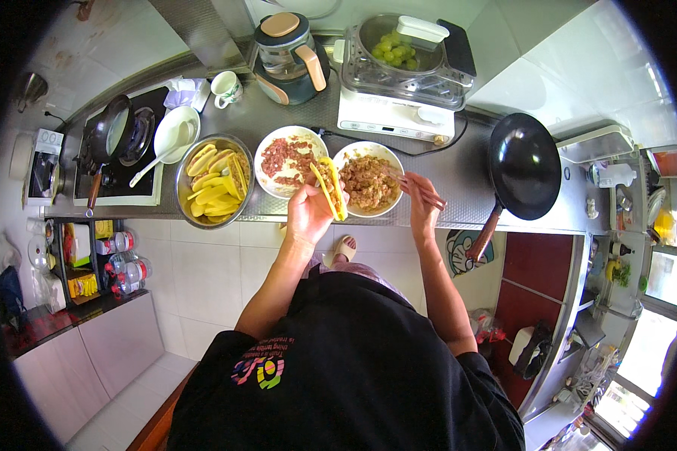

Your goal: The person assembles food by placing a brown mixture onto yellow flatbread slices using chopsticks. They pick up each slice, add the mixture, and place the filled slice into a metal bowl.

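Your dark-shirted torso (338,368) fills the 6 o'clock sector, both forearms rising from it toward the steel counter (459,177). Your left hand (308,214), just below frame centre, is closed around a yellow taco shell (329,188), held upright with its open edge toward the counter and some filling visible inside; the shell stands between two white bowls. Your right hand (423,201), at 3 o'clock of the left hand, is closed on a pair of chopsticks (414,186) whose tips reach into the white bowl of brownish minced filling (367,180). At 9 o'clock of the shell sits the second white bowl of reddish chopped meat on a pale base (289,160), and further along the same direction a steel bowl of empty yellow shells (214,180). At 10 o'clock lie a white ladle on a white dish (174,135), then a black pan on a cooktop (113,135). At 12 o'clock stand a blender jug with a tan lid (287,56) and a white cup (227,88); at 1 o'clock, a steamer appliance holding green grapes (399,51). A black wok with a wooden handle (523,165) rests at 3 o'clock, well apart from your right hand
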`<state>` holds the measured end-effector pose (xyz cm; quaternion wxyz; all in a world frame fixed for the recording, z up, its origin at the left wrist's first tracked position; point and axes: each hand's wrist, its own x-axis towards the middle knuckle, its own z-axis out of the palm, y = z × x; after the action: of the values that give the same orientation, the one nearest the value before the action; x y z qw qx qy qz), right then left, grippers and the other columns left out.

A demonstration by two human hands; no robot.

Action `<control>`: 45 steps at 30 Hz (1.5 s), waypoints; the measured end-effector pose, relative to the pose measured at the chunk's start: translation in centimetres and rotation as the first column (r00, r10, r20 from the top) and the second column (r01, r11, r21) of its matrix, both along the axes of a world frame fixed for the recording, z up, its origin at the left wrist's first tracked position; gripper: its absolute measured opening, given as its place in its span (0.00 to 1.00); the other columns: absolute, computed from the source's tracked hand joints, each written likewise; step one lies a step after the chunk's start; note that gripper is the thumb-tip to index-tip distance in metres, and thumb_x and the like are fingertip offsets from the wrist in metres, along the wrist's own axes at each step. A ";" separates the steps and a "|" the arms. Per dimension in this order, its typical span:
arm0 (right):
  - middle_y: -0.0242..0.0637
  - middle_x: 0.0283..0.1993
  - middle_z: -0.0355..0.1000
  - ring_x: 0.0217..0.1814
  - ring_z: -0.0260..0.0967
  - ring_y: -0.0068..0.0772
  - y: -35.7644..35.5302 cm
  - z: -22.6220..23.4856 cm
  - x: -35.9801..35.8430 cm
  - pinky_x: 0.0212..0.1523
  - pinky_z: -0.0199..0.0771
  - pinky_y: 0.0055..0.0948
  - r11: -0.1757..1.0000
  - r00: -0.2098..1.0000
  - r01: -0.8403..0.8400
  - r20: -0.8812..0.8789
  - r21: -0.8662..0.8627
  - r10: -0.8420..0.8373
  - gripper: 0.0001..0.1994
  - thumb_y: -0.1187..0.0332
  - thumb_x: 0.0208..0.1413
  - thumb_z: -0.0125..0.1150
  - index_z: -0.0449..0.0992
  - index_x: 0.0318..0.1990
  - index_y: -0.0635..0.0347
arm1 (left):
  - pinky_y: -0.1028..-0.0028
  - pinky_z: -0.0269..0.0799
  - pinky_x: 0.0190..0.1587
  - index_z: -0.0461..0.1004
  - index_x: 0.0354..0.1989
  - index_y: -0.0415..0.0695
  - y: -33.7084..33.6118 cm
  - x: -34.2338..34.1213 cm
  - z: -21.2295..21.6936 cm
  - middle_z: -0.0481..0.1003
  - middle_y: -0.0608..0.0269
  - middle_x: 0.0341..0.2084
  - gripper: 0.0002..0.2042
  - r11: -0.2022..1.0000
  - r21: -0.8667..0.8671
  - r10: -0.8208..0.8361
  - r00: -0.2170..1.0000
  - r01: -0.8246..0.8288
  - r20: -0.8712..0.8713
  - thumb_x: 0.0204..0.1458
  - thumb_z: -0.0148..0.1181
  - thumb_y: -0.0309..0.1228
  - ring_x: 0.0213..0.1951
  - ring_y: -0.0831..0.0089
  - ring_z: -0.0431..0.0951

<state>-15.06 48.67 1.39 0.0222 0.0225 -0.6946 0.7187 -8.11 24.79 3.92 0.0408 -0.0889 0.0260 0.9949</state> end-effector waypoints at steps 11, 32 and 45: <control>0.53 0.52 0.75 0.55 0.76 0.43 1.8 2.9 0.5 0.57 0.78 0.36 0.867 0.979 0.030 0.192 -0.498 0.076 0.15 0.69 0.68 0.51 0.69 0.56 0.70 | 0.50 0.73 0.54 0.66 0.61 0.46 0.5 -0.2 0.1 0.75 0.54 0.49 0.25 0.999 -0.041 0.003 0.999 -0.001 0.045 0.50 0.50 0.25 0.49 0.56 0.77; 0.45 0.52 0.74 0.51 0.76 0.43 0.4 17.8 9.7 0.48 0.79 0.38 0.755 0.780 -0.237 -0.344 0.611 0.523 0.13 0.78 0.49 0.66 0.82 0.43 0.56 | 0.52 0.68 0.59 0.66 0.58 0.39 3.1 -2.9 0.5 0.73 0.48 0.51 0.23 0.996 -0.084 0.001 1.000 -0.002 -0.013 0.51 0.46 0.23 0.53 0.53 0.74; 0.49 0.48 0.76 0.46 0.77 0.44 0.8 18.0 9.4 0.47 0.79 0.33 0.850 0.884 -0.187 -0.293 0.492 0.365 0.06 0.78 0.58 0.62 0.80 0.41 0.63 | 0.48 0.67 0.58 0.65 0.59 0.40 3.0 -2.7 0.3 0.72 0.47 0.50 0.23 0.994 -0.106 0.021 0.999 -0.016 0.045 0.51 0.46 0.24 0.53 0.53 0.72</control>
<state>-5.63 49.50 19.37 0.0435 0.2657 -0.8133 0.5158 -10.80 27.82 4.19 0.0273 -0.1141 0.0767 0.9901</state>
